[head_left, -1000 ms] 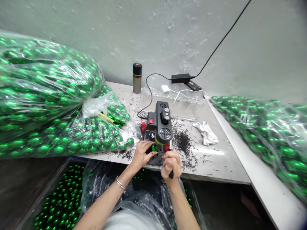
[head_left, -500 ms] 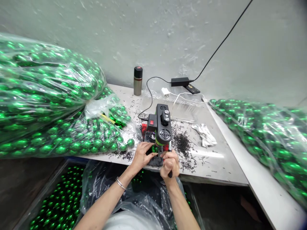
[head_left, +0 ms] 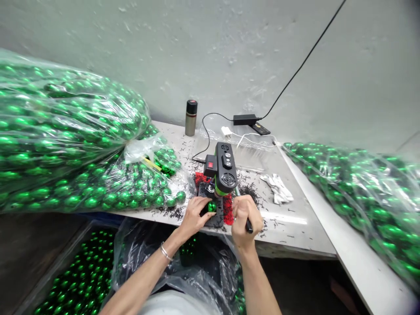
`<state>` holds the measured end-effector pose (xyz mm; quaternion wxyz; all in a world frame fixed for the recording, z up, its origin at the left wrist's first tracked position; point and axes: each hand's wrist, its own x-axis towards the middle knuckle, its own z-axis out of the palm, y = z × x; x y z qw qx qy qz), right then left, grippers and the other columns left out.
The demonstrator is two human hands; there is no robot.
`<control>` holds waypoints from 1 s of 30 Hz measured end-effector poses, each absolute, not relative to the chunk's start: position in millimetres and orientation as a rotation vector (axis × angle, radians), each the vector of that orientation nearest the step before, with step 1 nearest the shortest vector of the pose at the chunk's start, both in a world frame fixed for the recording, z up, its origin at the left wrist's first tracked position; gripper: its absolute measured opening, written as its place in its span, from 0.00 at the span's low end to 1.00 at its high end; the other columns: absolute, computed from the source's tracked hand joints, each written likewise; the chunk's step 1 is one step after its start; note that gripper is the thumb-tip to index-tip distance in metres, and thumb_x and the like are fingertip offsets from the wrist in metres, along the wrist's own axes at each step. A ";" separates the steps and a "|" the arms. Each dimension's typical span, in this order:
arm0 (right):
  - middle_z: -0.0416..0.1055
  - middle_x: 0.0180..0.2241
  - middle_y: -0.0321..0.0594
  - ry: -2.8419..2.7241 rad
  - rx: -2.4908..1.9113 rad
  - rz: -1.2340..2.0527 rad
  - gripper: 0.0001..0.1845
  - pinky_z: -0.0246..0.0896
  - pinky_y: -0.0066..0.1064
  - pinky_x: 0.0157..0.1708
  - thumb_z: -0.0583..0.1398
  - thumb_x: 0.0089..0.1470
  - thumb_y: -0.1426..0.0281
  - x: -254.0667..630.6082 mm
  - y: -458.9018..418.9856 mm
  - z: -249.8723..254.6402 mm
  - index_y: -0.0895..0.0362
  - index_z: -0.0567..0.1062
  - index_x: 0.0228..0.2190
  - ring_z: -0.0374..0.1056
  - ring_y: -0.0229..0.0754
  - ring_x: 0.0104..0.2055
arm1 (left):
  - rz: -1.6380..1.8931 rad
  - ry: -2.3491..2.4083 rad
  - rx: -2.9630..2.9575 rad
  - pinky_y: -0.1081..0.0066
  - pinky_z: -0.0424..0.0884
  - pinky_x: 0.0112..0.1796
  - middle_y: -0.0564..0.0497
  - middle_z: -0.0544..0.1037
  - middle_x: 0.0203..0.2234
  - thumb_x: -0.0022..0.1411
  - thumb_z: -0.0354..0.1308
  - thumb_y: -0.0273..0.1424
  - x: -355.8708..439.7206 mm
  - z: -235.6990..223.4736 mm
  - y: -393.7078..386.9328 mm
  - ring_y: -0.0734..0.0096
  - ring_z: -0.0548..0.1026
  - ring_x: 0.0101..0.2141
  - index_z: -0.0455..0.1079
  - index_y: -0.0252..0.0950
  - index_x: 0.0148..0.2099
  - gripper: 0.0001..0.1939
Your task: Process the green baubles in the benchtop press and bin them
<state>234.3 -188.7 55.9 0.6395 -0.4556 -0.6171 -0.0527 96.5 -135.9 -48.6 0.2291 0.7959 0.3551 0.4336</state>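
A small black bench machine (head_left: 223, 168) with a red switch stands on the white table (head_left: 295, 227) near its front edge. My left hand (head_left: 196, 214) pinches a shiny green ball (head_left: 211, 206) on the machine's black base, right under its head. My right hand (head_left: 244, 215) is wrapped round the machine's black lever handle (head_left: 248, 225), to the right of the base. Black shavings (head_left: 252, 192) lie scattered around the machine.
Big clear bags of green balls (head_left: 65, 144) fill the table's left side, and another bag (head_left: 361, 192) lies on the right. A flask (head_left: 190, 117), a power adapter (head_left: 245, 119), cables and white gloves (head_left: 277, 187) lie behind. A bin of green balls (head_left: 78, 275) sits below left.
My right hand has swung the lever handle out to the right and down. My left hand stays on the green ball. The view has shifted slightly.
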 end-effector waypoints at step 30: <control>0.60 0.23 0.34 -1.386 -0.996 -0.133 0.16 0.55 0.31 0.26 0.50 0.61 0.79 227.7 -188.5 39.7 0.54 0.62 0.23 0.61 0.37 0.27 | 0.256 1.369 2.675 0.60 0.64 0.46 0.42 0.79 0.40 0.64 0.60 0.37 11.3 2.6 -76.8 0.55 0.77 0.41 0.73 0.36 0.54 0.18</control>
